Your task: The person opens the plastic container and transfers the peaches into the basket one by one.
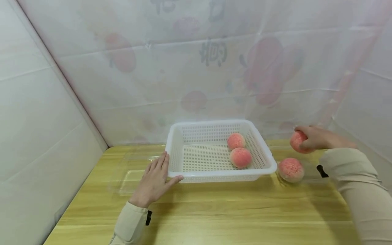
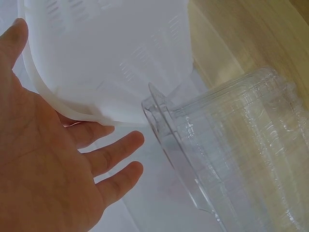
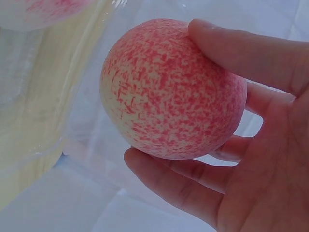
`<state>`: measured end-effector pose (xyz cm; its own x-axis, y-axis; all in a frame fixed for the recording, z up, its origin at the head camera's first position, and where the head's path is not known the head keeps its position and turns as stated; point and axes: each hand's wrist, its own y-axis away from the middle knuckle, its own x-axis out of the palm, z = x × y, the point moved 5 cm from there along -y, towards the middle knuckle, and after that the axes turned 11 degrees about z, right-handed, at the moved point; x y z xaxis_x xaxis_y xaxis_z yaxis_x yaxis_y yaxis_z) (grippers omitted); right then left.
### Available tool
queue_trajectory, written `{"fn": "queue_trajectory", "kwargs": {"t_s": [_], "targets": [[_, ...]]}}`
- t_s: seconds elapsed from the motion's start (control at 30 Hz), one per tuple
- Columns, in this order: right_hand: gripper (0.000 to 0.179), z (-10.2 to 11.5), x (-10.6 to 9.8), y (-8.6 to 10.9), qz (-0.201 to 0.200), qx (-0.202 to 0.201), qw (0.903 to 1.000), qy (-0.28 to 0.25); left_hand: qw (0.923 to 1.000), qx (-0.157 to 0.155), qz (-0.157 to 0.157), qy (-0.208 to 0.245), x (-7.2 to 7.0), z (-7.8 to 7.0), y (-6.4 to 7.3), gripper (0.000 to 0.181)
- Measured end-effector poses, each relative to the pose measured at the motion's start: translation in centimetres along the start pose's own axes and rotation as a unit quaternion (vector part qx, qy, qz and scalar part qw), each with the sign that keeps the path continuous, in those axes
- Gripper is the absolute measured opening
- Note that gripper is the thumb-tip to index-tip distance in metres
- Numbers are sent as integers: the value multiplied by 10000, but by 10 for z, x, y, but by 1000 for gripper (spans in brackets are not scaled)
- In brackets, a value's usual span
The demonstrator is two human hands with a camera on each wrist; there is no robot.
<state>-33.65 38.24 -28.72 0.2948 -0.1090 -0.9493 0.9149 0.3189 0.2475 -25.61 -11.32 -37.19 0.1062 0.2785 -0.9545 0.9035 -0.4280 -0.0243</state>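
Note:
My right hand (image 1: 320,137) grips a pink and cream peach (image 3: 169,92) between thumb and fingers, raised at the right end of the table. Another peach (image 1: 291,170) lies just in front of it, beside the basket. In the middle stands a white plastic basket (image 1: 214,173) with slotted walls. Two peaches, one farther back (image 1: 235,141) and one nearer (image 1: 241,158), sit together on its right side. My left hand (image 1: 154,178) rests against the basket's front left corner, fingers extended along the rim and thumb along its front edge.
A clear plastic container (image 2: 231,140) lies left of the basket, close to my left hand. More clear plastic (image 3: 77,111) shows under the raised peach. The wooden table (image 1: 208,211) backs onto a white printed sheet (image 1: 171,81), with white sheeting on both sides.

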Motion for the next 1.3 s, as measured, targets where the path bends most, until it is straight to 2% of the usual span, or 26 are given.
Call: {"fn": "queue_trajectory", "kwargs": {"t_s": [0.27, 0.53, 1.0, 1.13, 1.3], "targets": [[65, 7, -5, -6, -28, -119, 9999, -98, 10000, 3, -2, 73, 0, 0, 1, 90], [62, 21, -20, -10, -181, -252, 9994, -159, 10000, 13, 25, 85, -1, -1, 0, 90], [62, 42, -35, -19, -65, -301, 9982, -513, 9999, 51, 6, 115, 1, -2, -4, 91], [60, 53, -36, -22, 8, -271, 9982, -537, 9999, 103, 37, 122, 2, -3, -4, 91], [59, 73, -37, -33, 16, -472, 9975, -522, 9998, -17, -1, 178, 0, 2, 2, 91]]}}
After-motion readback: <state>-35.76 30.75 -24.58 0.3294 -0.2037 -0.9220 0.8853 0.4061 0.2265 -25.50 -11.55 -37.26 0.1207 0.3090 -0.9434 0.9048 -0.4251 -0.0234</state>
